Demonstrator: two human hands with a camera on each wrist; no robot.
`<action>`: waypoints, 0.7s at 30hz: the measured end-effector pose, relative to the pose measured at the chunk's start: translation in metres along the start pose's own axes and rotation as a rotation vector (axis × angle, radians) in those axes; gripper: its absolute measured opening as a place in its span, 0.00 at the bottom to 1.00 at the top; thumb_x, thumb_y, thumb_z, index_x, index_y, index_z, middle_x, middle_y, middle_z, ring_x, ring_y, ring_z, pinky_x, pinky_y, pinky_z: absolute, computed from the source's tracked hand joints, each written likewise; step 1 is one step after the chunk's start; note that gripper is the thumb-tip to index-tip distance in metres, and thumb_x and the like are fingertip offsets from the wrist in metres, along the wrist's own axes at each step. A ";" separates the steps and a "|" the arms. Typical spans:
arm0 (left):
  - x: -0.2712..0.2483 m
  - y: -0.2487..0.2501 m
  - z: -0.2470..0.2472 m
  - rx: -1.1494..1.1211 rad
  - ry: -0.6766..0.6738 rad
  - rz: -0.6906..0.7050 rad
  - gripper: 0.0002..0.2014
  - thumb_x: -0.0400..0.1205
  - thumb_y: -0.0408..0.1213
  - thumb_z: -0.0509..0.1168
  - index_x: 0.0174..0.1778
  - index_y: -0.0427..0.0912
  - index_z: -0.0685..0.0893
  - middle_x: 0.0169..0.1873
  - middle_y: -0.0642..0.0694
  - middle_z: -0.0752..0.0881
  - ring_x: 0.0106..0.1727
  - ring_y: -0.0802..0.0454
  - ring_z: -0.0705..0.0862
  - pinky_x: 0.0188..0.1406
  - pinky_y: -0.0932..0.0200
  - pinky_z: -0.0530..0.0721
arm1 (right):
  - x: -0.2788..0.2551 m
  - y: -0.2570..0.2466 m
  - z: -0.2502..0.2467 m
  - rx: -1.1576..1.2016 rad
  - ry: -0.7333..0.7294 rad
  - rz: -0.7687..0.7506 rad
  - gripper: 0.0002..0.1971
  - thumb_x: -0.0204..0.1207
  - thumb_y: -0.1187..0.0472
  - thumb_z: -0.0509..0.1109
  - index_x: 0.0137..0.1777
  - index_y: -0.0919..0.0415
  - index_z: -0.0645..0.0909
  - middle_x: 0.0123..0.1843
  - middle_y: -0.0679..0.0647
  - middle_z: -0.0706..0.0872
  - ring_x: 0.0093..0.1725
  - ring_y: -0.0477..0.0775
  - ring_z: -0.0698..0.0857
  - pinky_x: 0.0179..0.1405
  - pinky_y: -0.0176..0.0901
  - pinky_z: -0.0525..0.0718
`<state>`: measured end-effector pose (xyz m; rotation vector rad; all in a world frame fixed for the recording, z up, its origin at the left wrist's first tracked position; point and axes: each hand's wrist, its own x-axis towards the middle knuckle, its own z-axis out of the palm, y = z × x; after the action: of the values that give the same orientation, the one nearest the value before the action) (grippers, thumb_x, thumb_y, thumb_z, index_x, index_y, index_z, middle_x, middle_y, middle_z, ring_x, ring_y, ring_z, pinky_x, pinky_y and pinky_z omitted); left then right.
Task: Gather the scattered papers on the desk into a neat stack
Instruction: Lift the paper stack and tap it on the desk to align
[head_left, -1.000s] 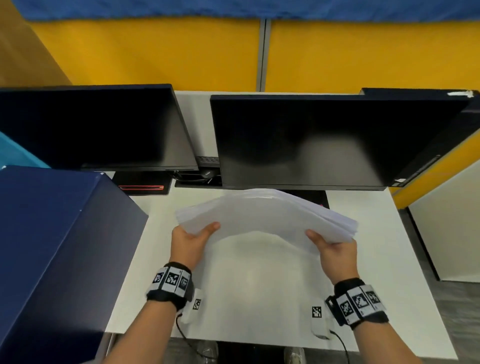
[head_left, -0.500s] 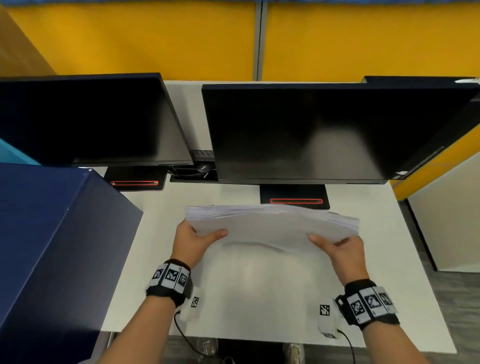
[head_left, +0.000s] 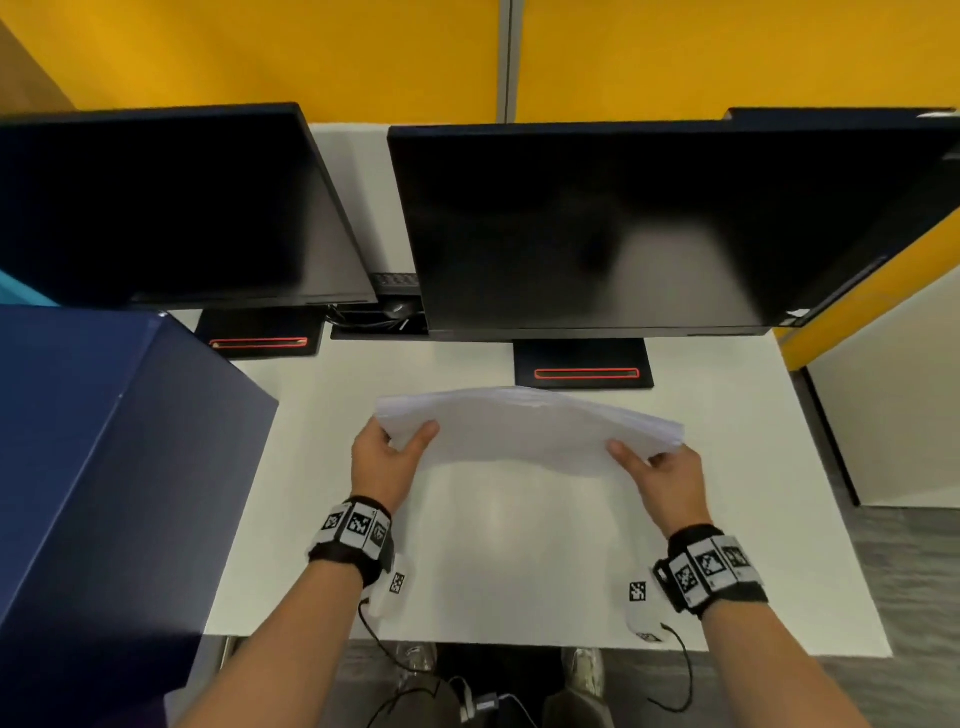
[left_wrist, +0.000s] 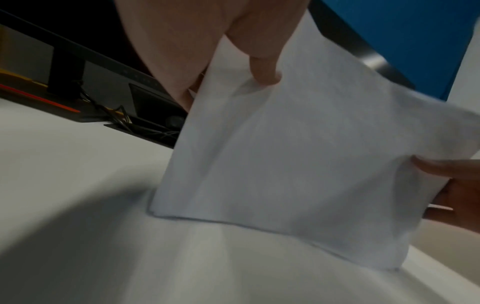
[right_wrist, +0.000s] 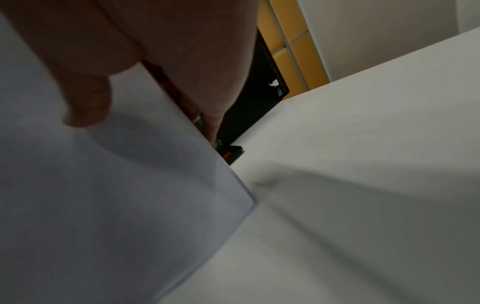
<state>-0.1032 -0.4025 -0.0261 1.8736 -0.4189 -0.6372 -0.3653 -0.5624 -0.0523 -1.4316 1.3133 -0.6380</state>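
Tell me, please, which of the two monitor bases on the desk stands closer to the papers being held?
The right monitor base, under the larger screen. It sits just behind the paper stack, while the left base stands farther back and off to the left.

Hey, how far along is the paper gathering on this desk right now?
Gathering looks done: no loose sheets show on the desk. In hand: the left hand and right hand pinch opposite ends of the paper stack, which stands on its lower edge and bows between them. Left: squaring the fanned edges and laying the stack flat.
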 end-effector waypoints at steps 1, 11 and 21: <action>0.000 -0.001 0.002 -0.049 -0.005 0.012 0.18 0.73 0.37 0.79 0.55 0.39 0.82 0.46 0.47 0.88 0.53 0.49 0.88 0.50 0.68 0.84 | 0.000 -0.003 0.000 0.034 0.008 -0.005 0.20 0.62 0.49 0.85 0.52 0.53 0.86 0.46 0.43 0.92 0.48 0.45 0.90 0.56 0.51 0.86; 0.007 0.021 0.027 -0.307 0.244 -0.067 0.09 0.78 0.53 0.70 0.52 0.58 0.81 0.54 0.49 0.85 0.58 0.47 0.84 0.56 0.55 0.84 | 0.003 -0.053 0.024 0.270 0.318 0.028 0.18 0.68 0.49 0.80 0.53 0.57 0.81 0.58 0.52 0.84 0.60 0.55 0.81 0.63 0.47 0.77; 0.026 -0.008 0.006 -0.209 -0.049 0.122 0.31 0.77 0.25 0.72 0.72 0.54 0.73 0.57 0.55 0.87 0.60 0.59 0.85 0.61 0.64 0.81 | 0.016 -0.028 -0.003 0.267 0.047 -0.150 0.21 0.72 0.51 0.73 0.64 0.53 0.77 0.61 0.50 0.84 0.59 0.49 0.84 0.61 0.48 0.81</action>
<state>-0.0864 -0.4188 -0.0413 1.6241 -0.4762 -0.6212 -0.3533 -0.5822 -0.0301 -1.3088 1.1156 -0.9160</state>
